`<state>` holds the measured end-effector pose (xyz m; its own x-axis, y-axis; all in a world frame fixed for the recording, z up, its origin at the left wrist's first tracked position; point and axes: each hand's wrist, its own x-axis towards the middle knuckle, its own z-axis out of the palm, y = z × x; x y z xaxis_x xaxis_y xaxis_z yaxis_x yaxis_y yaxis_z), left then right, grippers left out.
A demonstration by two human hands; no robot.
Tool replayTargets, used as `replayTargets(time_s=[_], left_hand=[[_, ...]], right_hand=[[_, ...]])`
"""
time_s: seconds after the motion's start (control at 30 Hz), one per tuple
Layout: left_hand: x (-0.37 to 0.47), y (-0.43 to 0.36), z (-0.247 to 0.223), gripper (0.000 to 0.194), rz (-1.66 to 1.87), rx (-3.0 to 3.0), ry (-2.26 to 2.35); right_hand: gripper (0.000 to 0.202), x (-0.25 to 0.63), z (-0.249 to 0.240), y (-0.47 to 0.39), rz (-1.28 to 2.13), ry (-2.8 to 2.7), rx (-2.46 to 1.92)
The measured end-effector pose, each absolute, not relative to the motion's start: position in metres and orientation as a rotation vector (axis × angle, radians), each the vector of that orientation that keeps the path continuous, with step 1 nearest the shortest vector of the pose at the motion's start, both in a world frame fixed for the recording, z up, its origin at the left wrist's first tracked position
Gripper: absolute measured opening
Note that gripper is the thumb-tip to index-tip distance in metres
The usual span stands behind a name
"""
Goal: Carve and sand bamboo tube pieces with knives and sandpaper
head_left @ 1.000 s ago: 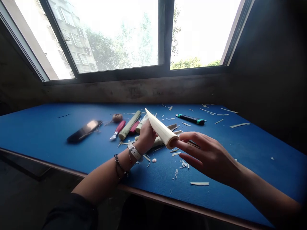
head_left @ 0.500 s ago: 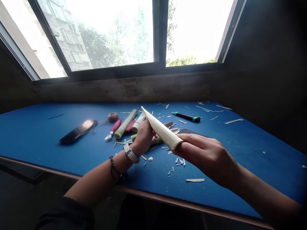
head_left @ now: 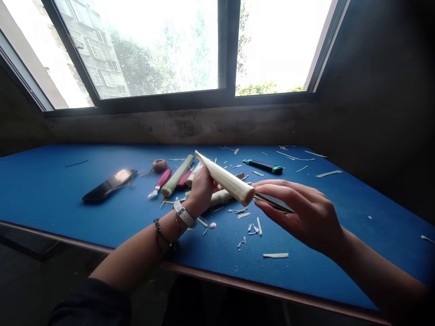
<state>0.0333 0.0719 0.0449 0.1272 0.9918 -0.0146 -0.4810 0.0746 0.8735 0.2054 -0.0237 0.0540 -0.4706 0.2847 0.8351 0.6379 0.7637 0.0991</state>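
A pale, peeled bamboo tube (head_left: 226, 179), slant-cut to a point, is held above a blue table (head_left: 204, 253). The left hand (head_left: 200, 192) is closed around its underside; the right hand (head_left: 306, 206), fingers and thumb parted, holds nothing beside the round end — contact is unclear. The tube looks light, stiff and fairly smooth — best gripped at its thick round body, since the thin tip could splinter.

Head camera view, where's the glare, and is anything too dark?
Head view: the dark-framed window partly burns out white; same view, hazy glare softens the far end of the glossy black slab; head view, the dark wall at right sinks into shadow.
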Motion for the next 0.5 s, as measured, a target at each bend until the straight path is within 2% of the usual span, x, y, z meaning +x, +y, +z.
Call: replayTargets(time_s=[0.13, 0.33, 0.5], left_hand=[[0.0333, 0.0705, 0.0435, 0.027, 1.319, 0.958, 0.712], [0.0325, 0.0734, 0.0401, 0.027, 1.329, 1.067, 0.758], [0.0323, 0.0796, 0.0362, 0.028, 1.353, 1.056, 0.755]], right_hand=[[0.018, 0.2083, 0.0576, -0.0219, -0.639, -2.151, -0.636], [0.015, 0.2056, 0.0569, -0.021, -0.835, -2.238, -0.801], [0.012, 0.2059, 0.0579, -0.0239, -0.826, -2.204, -0.803]])
